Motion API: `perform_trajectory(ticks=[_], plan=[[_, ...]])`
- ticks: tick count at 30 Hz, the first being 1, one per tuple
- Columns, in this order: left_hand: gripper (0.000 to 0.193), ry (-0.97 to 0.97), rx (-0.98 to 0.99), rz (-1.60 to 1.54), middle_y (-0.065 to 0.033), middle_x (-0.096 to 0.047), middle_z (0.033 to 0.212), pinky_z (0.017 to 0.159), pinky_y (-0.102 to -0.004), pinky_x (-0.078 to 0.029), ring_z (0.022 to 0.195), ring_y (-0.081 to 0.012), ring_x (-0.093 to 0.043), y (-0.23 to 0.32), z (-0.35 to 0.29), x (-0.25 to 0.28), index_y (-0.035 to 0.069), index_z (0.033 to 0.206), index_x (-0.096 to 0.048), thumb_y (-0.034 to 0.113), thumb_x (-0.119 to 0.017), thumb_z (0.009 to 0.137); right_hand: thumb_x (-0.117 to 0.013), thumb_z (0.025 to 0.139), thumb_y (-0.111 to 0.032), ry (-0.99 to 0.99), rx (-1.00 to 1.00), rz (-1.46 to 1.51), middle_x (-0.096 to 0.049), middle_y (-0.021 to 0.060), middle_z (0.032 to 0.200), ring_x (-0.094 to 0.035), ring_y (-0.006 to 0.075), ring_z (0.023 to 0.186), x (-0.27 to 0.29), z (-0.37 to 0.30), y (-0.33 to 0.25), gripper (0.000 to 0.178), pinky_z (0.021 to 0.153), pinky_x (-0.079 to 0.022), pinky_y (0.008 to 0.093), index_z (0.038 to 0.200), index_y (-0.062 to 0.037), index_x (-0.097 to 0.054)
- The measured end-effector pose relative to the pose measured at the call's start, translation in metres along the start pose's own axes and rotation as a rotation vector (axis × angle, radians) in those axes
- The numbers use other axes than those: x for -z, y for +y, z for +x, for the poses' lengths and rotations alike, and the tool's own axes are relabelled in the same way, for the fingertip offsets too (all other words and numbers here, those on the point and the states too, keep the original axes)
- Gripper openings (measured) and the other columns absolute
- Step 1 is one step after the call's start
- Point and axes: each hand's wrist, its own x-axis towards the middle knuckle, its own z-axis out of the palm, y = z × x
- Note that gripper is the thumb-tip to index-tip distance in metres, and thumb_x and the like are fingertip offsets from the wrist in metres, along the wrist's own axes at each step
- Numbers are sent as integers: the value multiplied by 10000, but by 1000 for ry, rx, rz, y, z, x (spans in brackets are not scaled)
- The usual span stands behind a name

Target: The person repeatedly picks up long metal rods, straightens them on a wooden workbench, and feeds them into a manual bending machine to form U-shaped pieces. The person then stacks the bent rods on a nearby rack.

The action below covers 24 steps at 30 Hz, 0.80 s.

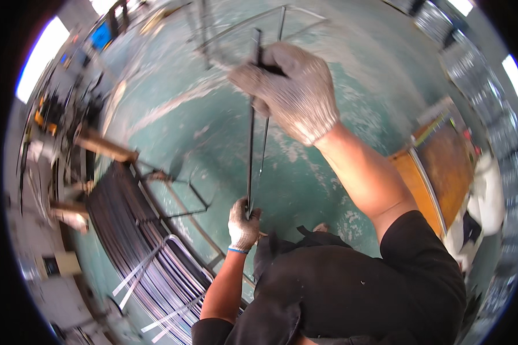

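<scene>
A thin dark metal bar [251, 155] runs nearly upright in front of me. My right hand [293, 83], in a pale knitted work glove, is closed around its upper part, the bar's tip standing out above the fingers. Lower down, my left hand [244, 228], gloved with a blue cuff edge, is wrapped around the bar near its lower end. A second thin bar [263, 146] runs close beside it; I cannot tell whether the two are joined. Motion smears the right fingertips slightly.
At my left, a large bundle of long dark metal strips [126, 224], tied with pale straps, lies on a rack with wooden beams [106, 145]. A thin metal frame [242, 26] stands ahead. An orange-brown panel [440, 167] and wrapped stacks [472, 75] are at right.
</scene>
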Motion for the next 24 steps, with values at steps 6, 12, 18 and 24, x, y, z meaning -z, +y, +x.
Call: perform_trajectory(ticks=[6,12,18,24], plan=[[46,-296,-127,-429,-58,-671,910,788,-322,-526,844,-162,-630,139,-3,-129,16,1056,-715,43,-680,1068,-896,941,-341,267,-88,135,-764,79,840,-758,210,807,231,-32,-16,321,709,-609,367,1116,-82,-820],[203,-426,-202,-697,-35,-660,921,902,-311,-520,897,-149,-636,298,-1,-214,25,1027,-697,198,-684,1132,-859,987,-246,965,129,-312,-757,123,1129,-763,204,969,437,-144,118,384,822,-614,321,1257,2,-743],[518,-913,-174,-878,-30,-570,830,823,-401,-589,785,-177,-598,423,34,-271,50,990,-613,547,-686,1118,-862,923,-540,832,-1127,-455,-395,311,1755,-399,423,1641,455,-414,305,1123,1332,-364,498,1740,15,-328],[478,-1081,-234,-903,-23,-554,820,808,-378,-600,758,-157,-587,529,93,-395,54,992,-601,502,-649,1150,-734,1112,-279,974,-977,618,-652,23,812,-636,152,680,422,-484,399,248,628,-542,358,1159,-38,-700]])
